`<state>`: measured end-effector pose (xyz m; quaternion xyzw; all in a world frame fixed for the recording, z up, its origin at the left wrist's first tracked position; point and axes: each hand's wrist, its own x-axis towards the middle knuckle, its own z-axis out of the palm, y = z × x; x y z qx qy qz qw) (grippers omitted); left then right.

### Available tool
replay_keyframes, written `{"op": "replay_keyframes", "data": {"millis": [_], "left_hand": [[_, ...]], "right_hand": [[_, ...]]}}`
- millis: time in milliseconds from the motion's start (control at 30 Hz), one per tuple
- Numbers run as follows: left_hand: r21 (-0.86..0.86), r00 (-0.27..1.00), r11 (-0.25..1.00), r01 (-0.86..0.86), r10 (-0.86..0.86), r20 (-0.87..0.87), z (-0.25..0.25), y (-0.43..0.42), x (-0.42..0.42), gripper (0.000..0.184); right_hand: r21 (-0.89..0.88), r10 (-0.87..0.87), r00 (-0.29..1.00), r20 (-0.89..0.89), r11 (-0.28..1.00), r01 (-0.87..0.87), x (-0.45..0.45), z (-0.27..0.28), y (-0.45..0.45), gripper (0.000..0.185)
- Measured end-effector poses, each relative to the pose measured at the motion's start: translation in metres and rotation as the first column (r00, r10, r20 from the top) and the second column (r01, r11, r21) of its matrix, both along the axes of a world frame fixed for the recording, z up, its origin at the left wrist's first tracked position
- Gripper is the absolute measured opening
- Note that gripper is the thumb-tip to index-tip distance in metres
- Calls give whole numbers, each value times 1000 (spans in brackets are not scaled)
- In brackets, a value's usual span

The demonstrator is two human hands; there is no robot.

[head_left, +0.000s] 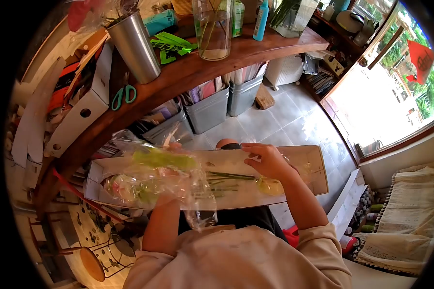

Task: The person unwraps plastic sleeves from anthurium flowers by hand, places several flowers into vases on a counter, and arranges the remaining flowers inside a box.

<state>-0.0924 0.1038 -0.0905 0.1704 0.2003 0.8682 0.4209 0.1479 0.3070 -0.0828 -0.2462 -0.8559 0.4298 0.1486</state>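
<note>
A long cardboard box lies across my lap. Inside it are flowers in clear plastic, with a pale pink and white bloom at the left end and thin green stems running to the right. My left hand grips a clear plastic sleeve with something yellow-green in it; the film covers most of the fingers and looks blurred. Over the right half of the box hovers my right hand, its fingers loosely bent and apart, with nothing visible in them. A yellowish wrapped piece sits below it.
On the curved wooden counter stand a metal vase, teal-handled scissors, a glass vase and a blue bottle. Grey bins stand under it. A wooden block rests on the tiled floor, near the bright doorway.
</note>
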Motion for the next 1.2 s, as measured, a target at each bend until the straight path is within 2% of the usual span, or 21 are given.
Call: {"op": "replay_keyframes", "data": {"millis": [33, 100, 167, 200, 233, 267, 333, 367, 467, 500, 567, 600, 667, 700, 800, 867, 967, 1067, 1133, 1200], "left_hand": [[-54, 985, 996, 68, -58, 165, 6, -4, 5, 52], [-123, 983, 987, 105, -85, 160, 18, -3, 12, 51], [-150, 981, 989, 13, -42, -189, 28, 4, 14, 54], [-154, 934, 987, -39, -19, -357, 31, 7, 17, 58], [-161, 944, 984, -78, 21, -331, 32, 11, 25, 66], [-163, 937, 983, -78, 17, -349, 33, 12, 28, 64], [-161, 922, 984, -75, 7, -387, 35, 14, 32, 61], [-183, 938, 979, -84, 16, -346, 35, 15, 32, 61], [-317, 892, 924, -215, 53, -450, 51, 10, 39, 63], [-316, 878, 920, -231, 57, -475, 56, 10, 41, 64], [-321, 852, 911, -260, 60, -520, 61, 7, 47, 65], [-329, 848, 905, -269, 61, -526, 61, 6, 50, 64], [-342, 840, 896, -282, 59, -539, 63, 6, 53, 63], [-334, 828, 896, -293, 63, -557, 65, 5, 55, 62], [-328, 823, 897, -296, 65, -564, 78, 3, 60, 59], [-355, 860, 898, -259, 47, -509, 89, 1, 64, 58], [-315, 913, 917, -245, 109, -393, 99, -4, 66, 50], [-356, 930, 927, -119, -21, -366, 53, -23, 32, 51], [-287, 956, 957, -33, -53, -287, 37, -27, 26, 52], [-101, 988, 994, 30, -44, -147, 31, -30, 25, 49]], "right_hand": [[-4, 14, 1000, -21, 1000, -14, -2, 7, -5, 41], [3, 85, 994, -75, 996, -85, -7, 25, -18, 43], [35, 208, 968, -139, 978, -205, -13, 41, -31, 44], [46, 269, 933, -239, 963, -266, -18, 40, -32, 46], [61, 324, 884, -337, 945, -323, -22, 38, -34, 49], [83, 370, 823, -431, 925, -372, -28, 35, -36, 51], [-242, 164, 834, -527, 912, -332, -39, 23, -45, 46], [-682, -24, 902, -432, 663, -309, -40, 14, -47, 45], [-672, 75, 913, -400, 654, -348, -49, 25, -43, 38], [-326, 252, 872, -419, 855, -404, -51, 65, -47, 39], [-127, 359, 797, -485, 873, -471, -53, 73, -51, 46], [-314, 268, 767, -583, 796, -517, -48, 48, -54, 51], [-560, 109, 770, -629, 623, -546, -41, 33, -60, 66], [-640, 66, 799, -597, 561, -525, -38, 35, -62, 75], [-608, 63, 830, -553, 650, -455, -31, 30, -66, 79], [-345, 195, 805, -561, 828, -441, -29, 39, -65, 67], [-108, 324, 609, -724, 818, -565, -37, 67, -60, 43], [-246, 188, 655, -731, 824, -511, -34, 78, -76, 29], [-220, 169, 704, -690, 878, -426, -34, 81, -83, 27], [-205, 146, 754, -640, 914, -351, -29, 97, -94, 29]]}}
